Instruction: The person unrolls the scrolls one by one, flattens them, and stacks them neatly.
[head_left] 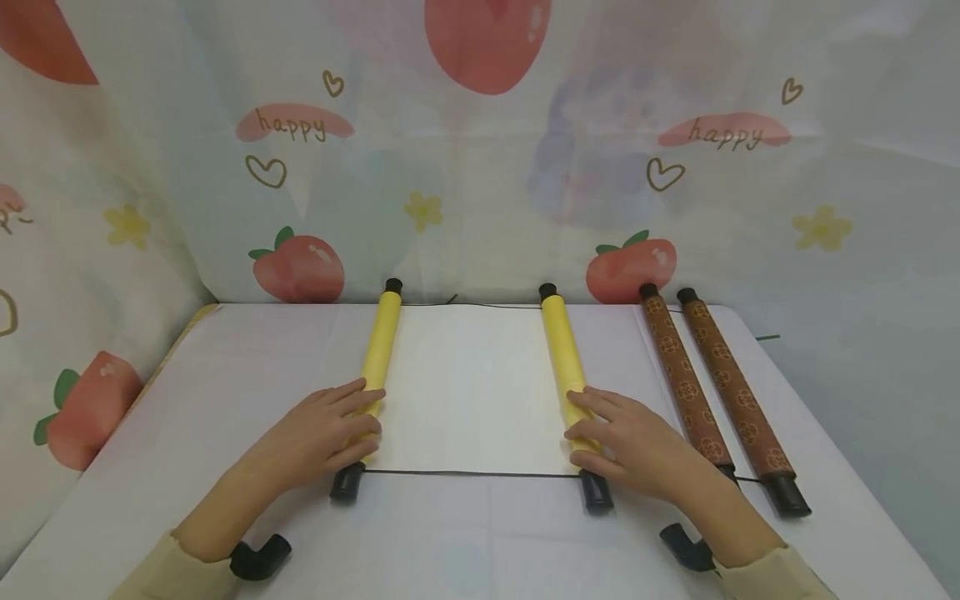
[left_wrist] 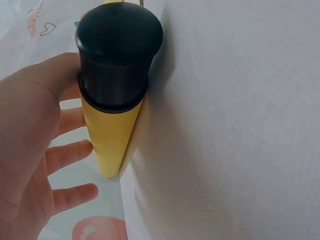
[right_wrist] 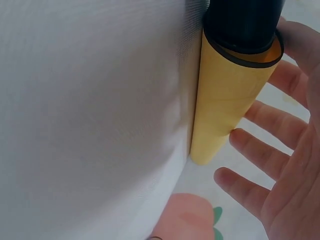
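Observation:
A yellow-backed scroll lies part unrolled on the table, its white paper [head_left: 472, 392] flat between two rolls with black end knobs. Over the left roll [head_left: 384, 333] my left hand [head_left: 322, 429] rests with spread fingers at its near part; the left wrist view shows the fingertips along the roll's side, below the black knob [left_wrist: 120, 55]. My right hand [head_left: 633, 437] lies likewise on the right roll [head_left: 561, 342], fingers extended and apart. In the right wrist view its fingertips [right_wrist: 241, 137] touch the yellow backing [right_wrist: 225, 95].
Right of the yellow scroll lies a brown patterned scroll, its left roll [head_left: 682, 375] and right roll [head_left: 738, 387] close together and near my right forearm. The white-covered table [head_left: 465, 533] meets a printed cloth backdrop [head_left: 480, 183] behind and at the left.

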